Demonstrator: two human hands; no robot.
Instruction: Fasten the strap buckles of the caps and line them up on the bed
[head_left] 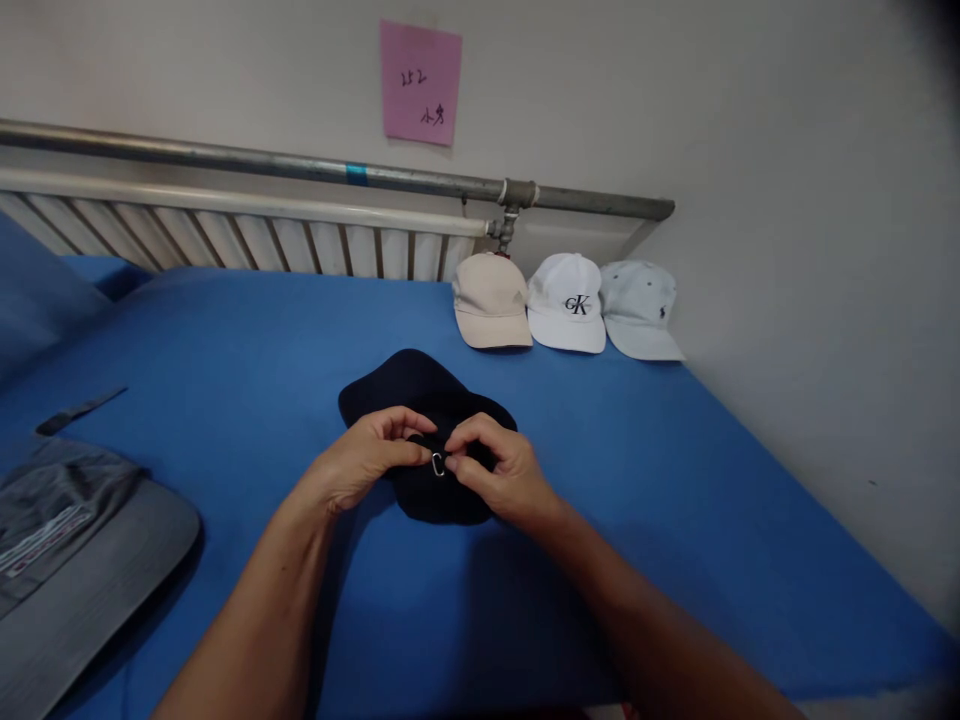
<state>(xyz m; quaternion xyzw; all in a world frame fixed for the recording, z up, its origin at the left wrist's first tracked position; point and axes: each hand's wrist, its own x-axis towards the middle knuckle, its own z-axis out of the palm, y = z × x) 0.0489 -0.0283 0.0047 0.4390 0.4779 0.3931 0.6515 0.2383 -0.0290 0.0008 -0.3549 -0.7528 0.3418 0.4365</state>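
Observation:
A dark navy cap [420, 395] lies on the blue bed sheet [262, 340] in the middle of the view. Both my hands rest on its near side. My left hand [367, 462] pinches the cap's back strap, fingers curled. My right hand [499, 465] pinches the strap from the other side. A small metal buckle [438, 463] shows between my fingertips.
Three caps line the far right by the wall: beige [491, 300], white with dark letters [568, 300], pale blue-white [640, 308]. A grey cap [82, 560] lies at the near left. A slatted bed rail [247, 235], a metal pipe and a pink note [420, 82] are behind.

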